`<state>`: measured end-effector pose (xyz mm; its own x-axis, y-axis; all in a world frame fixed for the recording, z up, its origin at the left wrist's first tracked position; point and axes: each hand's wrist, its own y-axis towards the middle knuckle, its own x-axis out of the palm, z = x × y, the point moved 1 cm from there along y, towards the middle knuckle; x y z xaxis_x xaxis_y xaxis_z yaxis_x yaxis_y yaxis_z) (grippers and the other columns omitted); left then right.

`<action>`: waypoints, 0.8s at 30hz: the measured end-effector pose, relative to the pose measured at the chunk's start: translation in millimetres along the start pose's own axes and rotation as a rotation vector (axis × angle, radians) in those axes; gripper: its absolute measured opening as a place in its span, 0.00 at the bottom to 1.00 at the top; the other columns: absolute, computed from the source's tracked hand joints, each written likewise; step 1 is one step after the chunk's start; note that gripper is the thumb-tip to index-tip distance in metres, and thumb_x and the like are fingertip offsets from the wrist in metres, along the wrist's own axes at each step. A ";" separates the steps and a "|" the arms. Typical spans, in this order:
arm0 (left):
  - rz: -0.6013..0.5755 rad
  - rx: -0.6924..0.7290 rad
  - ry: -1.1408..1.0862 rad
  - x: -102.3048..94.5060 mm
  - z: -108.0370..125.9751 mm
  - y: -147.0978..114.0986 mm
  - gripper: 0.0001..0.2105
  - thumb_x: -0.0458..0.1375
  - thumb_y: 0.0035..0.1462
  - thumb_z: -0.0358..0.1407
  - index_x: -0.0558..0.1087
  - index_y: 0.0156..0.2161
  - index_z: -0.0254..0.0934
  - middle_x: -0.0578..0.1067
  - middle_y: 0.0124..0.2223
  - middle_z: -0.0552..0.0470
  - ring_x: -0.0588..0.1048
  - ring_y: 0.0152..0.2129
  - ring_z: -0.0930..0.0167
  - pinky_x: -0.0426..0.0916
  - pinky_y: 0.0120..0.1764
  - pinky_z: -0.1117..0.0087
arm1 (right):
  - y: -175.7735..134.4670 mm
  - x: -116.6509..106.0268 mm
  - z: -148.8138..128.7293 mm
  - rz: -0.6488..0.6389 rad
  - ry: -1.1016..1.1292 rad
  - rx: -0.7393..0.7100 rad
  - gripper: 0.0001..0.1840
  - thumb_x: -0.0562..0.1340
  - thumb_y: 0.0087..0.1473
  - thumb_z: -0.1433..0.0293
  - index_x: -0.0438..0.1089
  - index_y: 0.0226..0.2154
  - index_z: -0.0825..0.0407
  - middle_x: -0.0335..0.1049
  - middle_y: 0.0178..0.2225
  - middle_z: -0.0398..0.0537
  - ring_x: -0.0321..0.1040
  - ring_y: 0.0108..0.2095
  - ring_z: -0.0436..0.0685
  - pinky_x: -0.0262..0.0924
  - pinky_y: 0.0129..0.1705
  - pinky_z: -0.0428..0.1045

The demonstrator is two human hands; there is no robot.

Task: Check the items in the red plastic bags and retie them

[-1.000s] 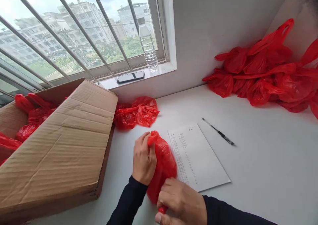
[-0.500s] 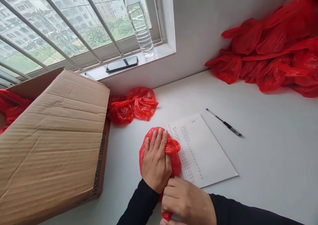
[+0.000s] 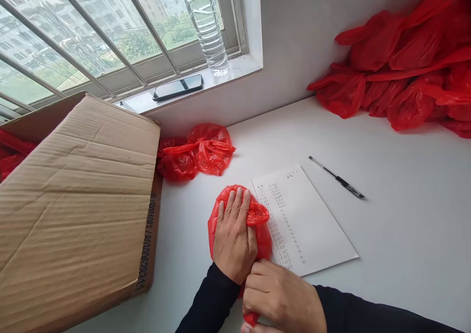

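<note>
Now pressing, not pinching, with flat left hand (image 3: 235, 244), likely keeping the red bag (image 3: 263, 242) still, and gripping its near end (image 3: 251, 319) in right hand (image 3: 281, 296).

Black print (image 3: 146, 242) on the cardboard box (image 3: 88, 186) included "80300628". Right of the box, paper (image 3: 320, 225) bore illegible handwriting (image 3: 276, 213).

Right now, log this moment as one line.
left hand: flat on red bag | right hand: gripping bag's near end | written paper: beside bag
</note>
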<state>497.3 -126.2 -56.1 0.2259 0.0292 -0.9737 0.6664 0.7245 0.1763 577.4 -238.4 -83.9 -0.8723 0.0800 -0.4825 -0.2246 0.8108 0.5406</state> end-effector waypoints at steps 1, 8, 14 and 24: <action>-0.001 -0.001 -0.004 0.1 -0.4 0.1 0.35 0.45 0.58 0.24 0.49 0.70 0.36 0.51 0.72 0.50 0.48 0.69 0.64 0.46 0.69 0.51 | 0.2 0.1 0.6 -0.003 -0.001 -0.004 0.17 0.59 0.63 0.60 0.63 0.27 0.51 0.66 0.26 0.40 0.59 0.29 0.51 0.53 0.32 0.49; -0.007 -0.003 -0.018 1.4 -0.7 1.9 0.34 0.45 0.58 0.23 0.50 0.70 0.37 0.52 0.72 0.49 0.49 0.69 0.65 0.46 0.69 0.52 | 0.5 0.2 3.1 -0.026 -0.001 0.000 0.16 0.60 0.62 0.59 0.64 0.27 0.51 0.67 0.26 0.40 0.58 0.29 0.51 0.54 0.33 0.48; -0.052 0.012 0.010 1.5 -0.3 3.6 0.32 0.44 0.62 0.26 0.50 0.70 0.39 0.52 0.72 0.49 0.48 0.69 0.64 0.46 0.68 0.50 | 2.7 -2.9 0.1 -0.151 -0.054 0.026 0.15 0.68 0.53 0.59 0.65 0.27 0.51 0.69 0.27 0.40 0.61 0.31 0.52 0.56 0.33 0.49; -0.021 -0.022 -0.087 1.4 -5.7 6.4 0.28 0.44 0.64 0.27 0.54 0.69 0.40 0.57 0.71 0.48 0.50 0.69 0.64 0.47 0.68 0.48 | 10.1 -13.3 -3.2 -0.200 -0.050 -0.007 0.14 0.70 0.51 0.62 0.66 0.28 0.51 0.70 0.28 0.41 0.62 0.32 0.52 0.58 0.35 0.49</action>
<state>497.8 -117.6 -57.1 0.2739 -0.0453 -0.9607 0.6563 0.7390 0.1523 585.3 -233.2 -69.8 -0.7874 -0.0534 -0.6141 -0.3943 0.8094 0.4352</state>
